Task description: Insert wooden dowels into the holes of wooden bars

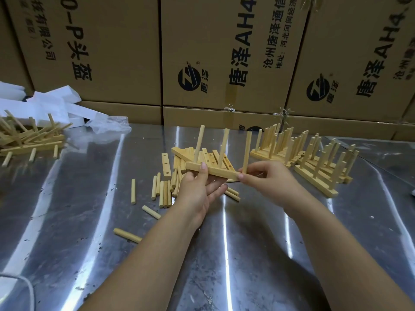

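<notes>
Mid-task. Left hand (197,187) grips the bar (213,170) from below, thumb on top, held above the bench (258,232). Right hand (265,176) pinches the third dowel (247,149) at its foot; two dowels (199,142) stand between the hands. Finished bars (292,151) are beyond the right hand. Loose dowels (164,191) and empty bars (166,162) by the left hand are still to do. Fingers hide how deep the third dowel sits. The finished bars overlap too much to count.
</notes>
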